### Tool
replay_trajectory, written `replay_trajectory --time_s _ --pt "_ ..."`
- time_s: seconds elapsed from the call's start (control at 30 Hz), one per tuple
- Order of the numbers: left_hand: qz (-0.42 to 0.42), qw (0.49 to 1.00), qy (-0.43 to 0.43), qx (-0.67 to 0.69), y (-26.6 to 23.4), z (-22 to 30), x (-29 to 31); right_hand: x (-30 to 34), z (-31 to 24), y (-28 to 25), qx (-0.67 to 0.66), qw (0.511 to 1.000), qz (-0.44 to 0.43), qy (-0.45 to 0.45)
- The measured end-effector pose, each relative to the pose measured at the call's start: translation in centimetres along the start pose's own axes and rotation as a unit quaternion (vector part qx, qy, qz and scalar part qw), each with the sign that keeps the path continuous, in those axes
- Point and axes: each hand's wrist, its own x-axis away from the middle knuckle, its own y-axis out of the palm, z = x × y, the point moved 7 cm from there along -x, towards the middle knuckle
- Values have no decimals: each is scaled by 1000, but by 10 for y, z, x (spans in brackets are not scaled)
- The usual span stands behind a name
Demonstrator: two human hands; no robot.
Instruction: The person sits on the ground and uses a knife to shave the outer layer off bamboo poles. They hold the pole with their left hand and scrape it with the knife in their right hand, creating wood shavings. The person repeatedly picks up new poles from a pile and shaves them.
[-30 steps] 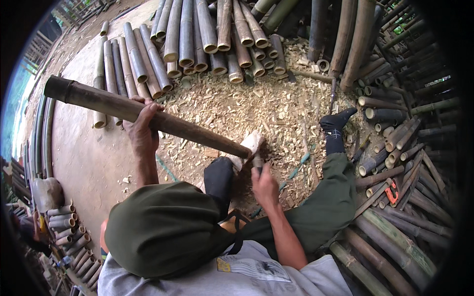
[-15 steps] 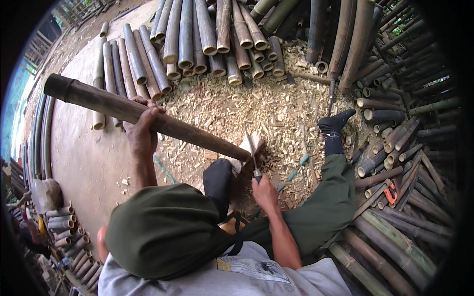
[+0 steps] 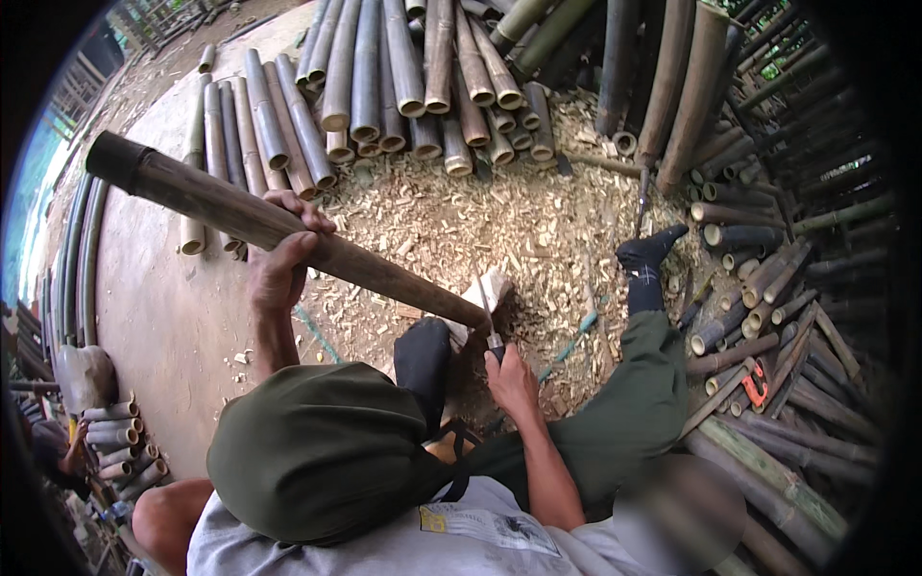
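Note:
A long brown bamboo tube [image 3: 394, 280] slants from the upper left down toward the middle, its far left end darker at a node. My left hand [image 3: 281, 257] is closed around it near mid-length, thumb on the near side. In my right hand [image 3: 515, 382] I grip the dark handle of a knife [image 3: 488, 312]; its thin blade stands at the tube's lower right end, seemingly against the rim. Behind that end rests a pale wooden block [image 3: 496, 286]. My dark-socked left foot [image 3: 423, 357] is beside the block.
Pale wood chips [image 3: 423, 206] cover the ground ahead. Cut bamboo tubes [image 3: 365, 82] lie in rows at the far side, with more piled at right [image 3: 749, 235]. An orange-handled tool [image 3: 756, 382] lies among them. My other foot [image 3: 648, 252] stretches right. Another person's hand [image 3: 75, 446] shows at far left.
My right hand and the knife have shifted slightly left and down at the tube's end. My left hand has rolled a little on the tube, its fingers further over the top.

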Motion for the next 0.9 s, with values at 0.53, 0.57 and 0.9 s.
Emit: replay_trajectory --time_s 0.53,0.57,0.9 --pt "50 999 -7 -2 7 -7 -3 8 14 -10 11 1000 -22 -6" --pt "55 998 -8 -5 13 -6 -6 10 10 -14 -17 1000 -16 -11" --pt "375 911 -140 97 -101 -158 70 1 51 16 -292 952 25 85"
